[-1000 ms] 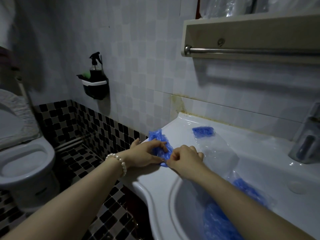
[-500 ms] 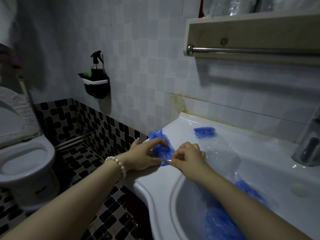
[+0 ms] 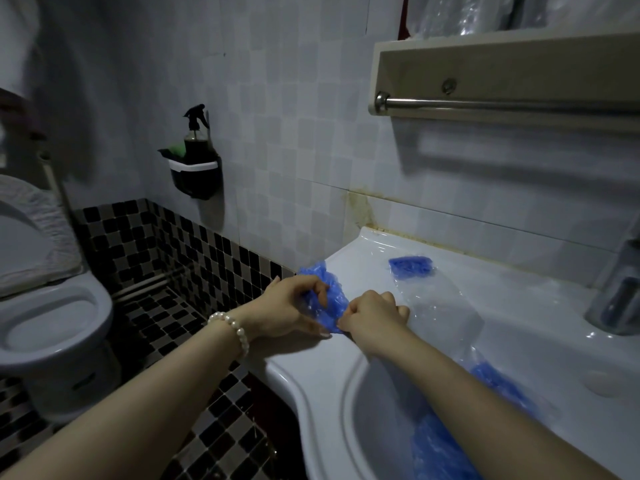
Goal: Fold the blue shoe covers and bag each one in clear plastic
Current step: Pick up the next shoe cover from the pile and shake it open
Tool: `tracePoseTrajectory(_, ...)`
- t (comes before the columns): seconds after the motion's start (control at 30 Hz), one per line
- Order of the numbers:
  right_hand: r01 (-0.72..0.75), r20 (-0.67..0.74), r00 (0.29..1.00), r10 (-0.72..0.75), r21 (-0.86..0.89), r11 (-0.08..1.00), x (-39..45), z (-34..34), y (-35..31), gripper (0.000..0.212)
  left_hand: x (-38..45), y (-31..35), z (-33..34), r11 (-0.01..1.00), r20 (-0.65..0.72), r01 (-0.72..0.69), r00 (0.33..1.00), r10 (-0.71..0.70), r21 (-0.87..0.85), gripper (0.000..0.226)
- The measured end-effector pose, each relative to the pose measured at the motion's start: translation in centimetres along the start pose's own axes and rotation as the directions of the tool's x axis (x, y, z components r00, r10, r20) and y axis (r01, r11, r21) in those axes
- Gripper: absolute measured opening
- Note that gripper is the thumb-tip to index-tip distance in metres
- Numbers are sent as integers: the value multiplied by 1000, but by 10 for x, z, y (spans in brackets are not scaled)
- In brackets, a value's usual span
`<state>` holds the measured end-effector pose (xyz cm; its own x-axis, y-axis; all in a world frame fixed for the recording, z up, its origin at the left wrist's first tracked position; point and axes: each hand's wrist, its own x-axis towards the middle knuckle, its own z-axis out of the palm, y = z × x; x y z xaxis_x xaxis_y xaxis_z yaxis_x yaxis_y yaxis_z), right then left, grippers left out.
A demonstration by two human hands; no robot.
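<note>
A crumpled blue shoe cover (image 3: 330,296) lies on the left rim of the white sink (image 3: 311,365). My left hand (image 3: 292,308), with a pearl bracelet on its wrist, grips the cover with curled fingers. My right hand (image 3: 374,315) pinches the cover's near end, fingers curled tight. A clear plastic bag (image 3: 440,306) lies flat on the rim just right of my right hand, with a folded blue shoe cover (image 3: 411,266) at its far end. More blue shoe covers (image 3: 446,448) are heaped in the basin under my right forearm.
A faucet (image 3: 620,299) stands at the right edge. A shelf with a towel bar (image 3: 502,105) hangs above the sink. A wall caddy with a spray bottle (image 3: 195,164) is mounted on the left wall. A toilet (image 3: 45,320) stands at far left on the checkered floor.
My left fingers have curled tighter into the shoe cover and bunched it. My right hand stays at the cover's near end.
</note>
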<state>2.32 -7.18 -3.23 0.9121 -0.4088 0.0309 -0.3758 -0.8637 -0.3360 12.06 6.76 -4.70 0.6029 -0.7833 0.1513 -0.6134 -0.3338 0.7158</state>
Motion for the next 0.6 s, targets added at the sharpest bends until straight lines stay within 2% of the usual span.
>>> tracePoseTrajectory(0.2,-13,12,1000,13,3,1000,0,0,-1,21,-2,7,0,996,24,16,1000,-18,87,35)
tracePoseTrajectory(0.33,0,35,999,-2,59,998,-3,-3,2,16,-1,3,1,997,-3,4,1000,-4,82,34)
tracePoseTrajectory(0.5,52,9,999,-54,121,991,-7,-2,6,20,0,2,1,998,5,24,1000,-24,57,31)
tracePoseTrajectory(0.53,79,-10,997,-79,168,983,-7,-2,8,20,0,1,1,998,4,25,1000,-25,50,30)
tracePoseTrajectory(0.6,168,-49,986,-162,383,908,-9,-3,18,17,1,0,1,999,-2,22,1000,-22,44,29)
